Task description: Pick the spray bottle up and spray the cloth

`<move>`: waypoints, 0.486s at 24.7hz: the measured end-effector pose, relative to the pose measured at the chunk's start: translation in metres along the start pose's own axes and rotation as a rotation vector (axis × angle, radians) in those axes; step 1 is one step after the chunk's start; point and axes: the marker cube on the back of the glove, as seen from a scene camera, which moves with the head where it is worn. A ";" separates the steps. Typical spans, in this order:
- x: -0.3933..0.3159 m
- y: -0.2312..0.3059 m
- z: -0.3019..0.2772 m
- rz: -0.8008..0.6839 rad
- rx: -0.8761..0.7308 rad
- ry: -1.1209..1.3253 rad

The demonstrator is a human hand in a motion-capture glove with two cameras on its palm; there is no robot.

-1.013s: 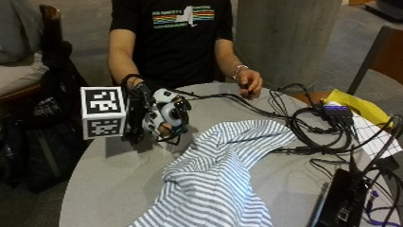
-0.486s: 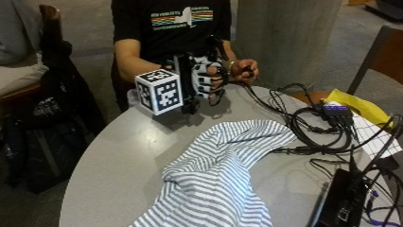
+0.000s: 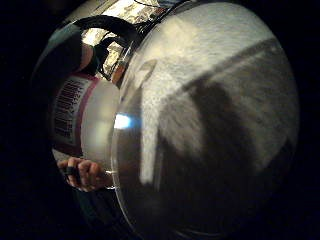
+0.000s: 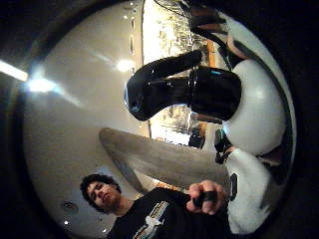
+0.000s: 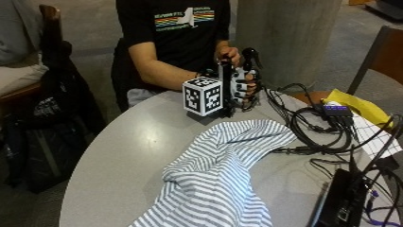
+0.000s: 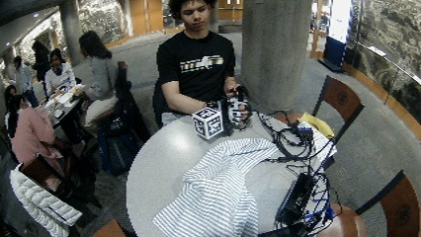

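My gloved right hand [image 5: 242, 87] grips the white spray bottle upright above the far edge of the round table [image 5: 126, 151], close to the person's chest. The bottle's black trigger head [image 5: 250, 53] sticks up over the fingers. In the thumb side palm view the black head [image 4: 179, 89] and white body [image 4: 254, 114] are close to the palm. The little finger side palm view shows the bottle's labelled body [image 3: 80, 115]. The person's bare hand [image 5: 230, 54] touches the bottle near its top. A grey-and-white striped cloth [image 5: 220, 175] lies crumpled on the table in front of the bottle.
A tangle of black cables [image 5: 315, 127] and a black device [image 5: 340, 198] cover the table's right side, beside a yellow paper [image 5: 355, 104]. A concrete pillar [image 5: 286, 38] stands behind the table, and a chair with a dark bag [image 5: 56, 104] at the left.
My right hand has carried the bottle from the table's left edge up and to the right, to the far side where the bare hand meets it. The cloth has not moved.
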 end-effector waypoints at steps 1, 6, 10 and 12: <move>0.000 -0.001 0.003 -0.002 -0.004 0.014; 0.000 0.001 0.005 0.003 -0.015 0.023; -0.005 0.014 -0.017 0.025 -0.006 0.078; -0.008 0.027 -0.040 0.035 0.000 0.172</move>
